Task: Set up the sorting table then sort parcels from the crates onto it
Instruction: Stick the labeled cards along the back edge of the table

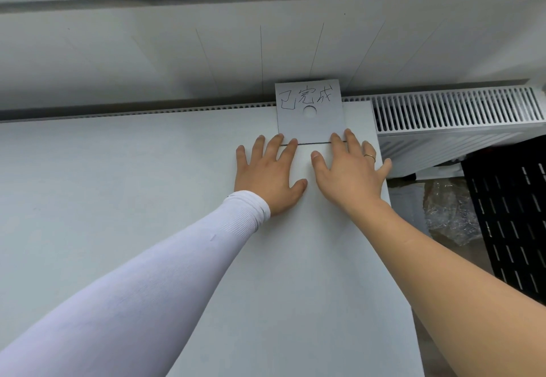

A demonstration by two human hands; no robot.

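Head view: I look down on a white sorting table (118,199), both my hands flat at its far right end.
Left hand (267,174): fingers straight and spread, palm down, fingertips across a dark fold line of a white card (310,116); white sleeve (147,282) to the wrist.
Right hand (348,169): fingers spread, pressing flat just beside the left; thin ring (369,156) on one finger.
Card: upper half stands against the wall, handwritten characters, round hole below them.
Radiator (458,110): white, grilled, behind the table's right end.
Crate (511,217): black, slotted, right of the table.
Beside crate: crinkled clear-wrapped parcel (449,214), partly hidden by the table edge.
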